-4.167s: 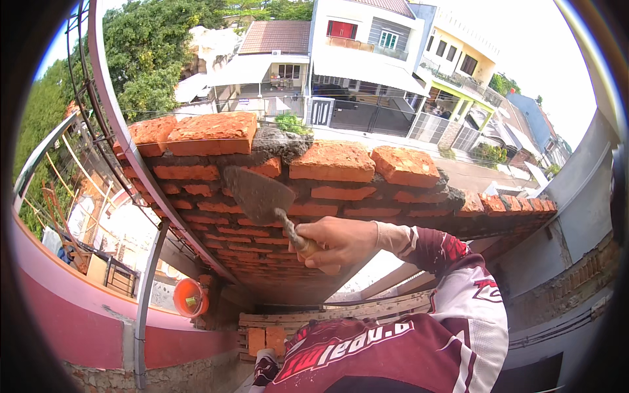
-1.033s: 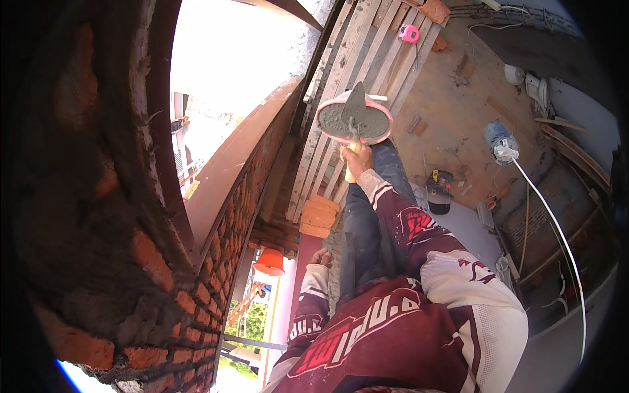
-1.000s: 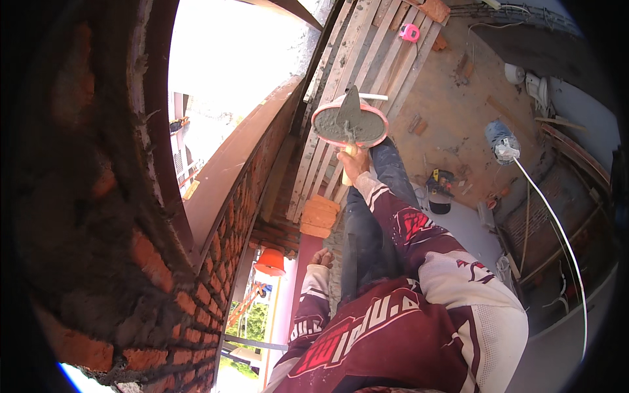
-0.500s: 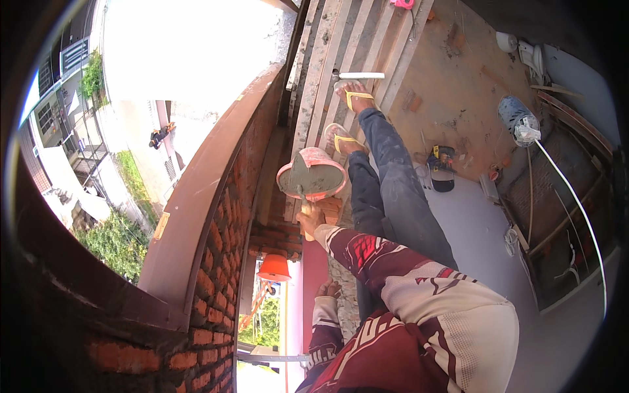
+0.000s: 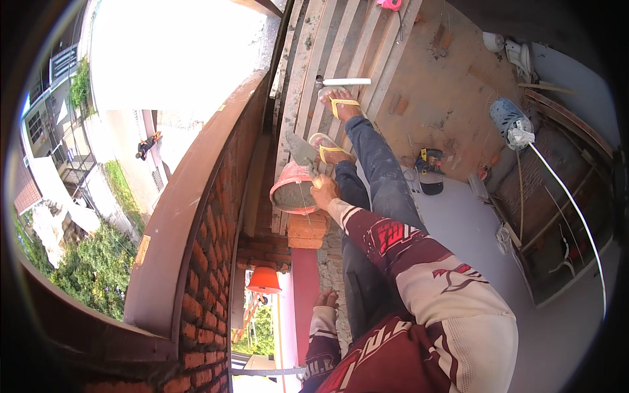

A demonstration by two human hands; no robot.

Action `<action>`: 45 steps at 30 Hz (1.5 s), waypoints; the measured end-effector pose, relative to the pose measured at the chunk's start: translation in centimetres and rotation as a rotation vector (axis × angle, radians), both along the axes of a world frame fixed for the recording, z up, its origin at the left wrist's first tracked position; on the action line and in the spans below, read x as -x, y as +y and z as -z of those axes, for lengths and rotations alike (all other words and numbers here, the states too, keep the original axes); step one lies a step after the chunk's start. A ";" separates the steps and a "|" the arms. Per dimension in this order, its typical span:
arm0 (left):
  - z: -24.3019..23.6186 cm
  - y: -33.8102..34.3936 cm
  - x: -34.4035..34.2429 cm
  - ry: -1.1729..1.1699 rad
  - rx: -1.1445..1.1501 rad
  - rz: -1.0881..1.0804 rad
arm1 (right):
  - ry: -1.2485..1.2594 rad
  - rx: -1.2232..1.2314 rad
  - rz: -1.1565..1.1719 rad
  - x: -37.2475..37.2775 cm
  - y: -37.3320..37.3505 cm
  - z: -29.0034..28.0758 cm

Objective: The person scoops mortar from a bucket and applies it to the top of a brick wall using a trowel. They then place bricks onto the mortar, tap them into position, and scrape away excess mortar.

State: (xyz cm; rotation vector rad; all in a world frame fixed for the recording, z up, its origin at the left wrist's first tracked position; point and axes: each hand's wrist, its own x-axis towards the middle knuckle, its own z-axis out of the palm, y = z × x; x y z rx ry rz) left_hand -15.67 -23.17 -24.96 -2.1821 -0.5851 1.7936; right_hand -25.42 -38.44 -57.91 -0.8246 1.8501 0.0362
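My right hand (image 5: 324, 192) is closed around the handle of a trowel (image 5: 302, 150). Its grey blade points away from me, past the far rim of a red bucket (image 5: 283, 175). Wet grey mortar (image 5: 292, 195) lies in the bucket, below and beside that hand. Close to the bucket's near side sit orange bricks (image 5: 306, 233). Lower down, my left hand (image 5: 326, 299) is beside the rough wall top, fingers out, with nothing visible in it.
A brick wall (image 5: 204, 268) with a brown beam (image 5: 190, 190) runs along my left, open to a drop outside. Wooden planks (image 5: 327, 52) lie under my sandalled feet. An orange bucket (image 5: 264, 280) hangs or stands below. A power tool (image 5: 429, 160) and a hammer (image 5: 347, 82) lie about.
My right hand has risen from the bucket's near side to its right rim. The trowel blade has swung out of the mortar to beyond the far rim. My left hand stays low.
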 end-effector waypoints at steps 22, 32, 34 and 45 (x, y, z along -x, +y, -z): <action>3.6 -5.7 5.7 0.013 0.324 0.570 | -0.060 0.460 -0.724 19.2 -24.8 22.8; 4.1 -7.7 6.2 -0.040 0.240 0.498 | -0.138 0.678 -0.562 23.7 -31.8 16.7; 3.8 -6.5 5.9 -0.013 0.105 0.529 | -0.030 0.817 -0.525 25.8 -36.4 16.7; 5.7 -1.1 4.2 -0.164 0.060 0.759 | 0.737 0.915 -0.538 33.7 -54.1 18.7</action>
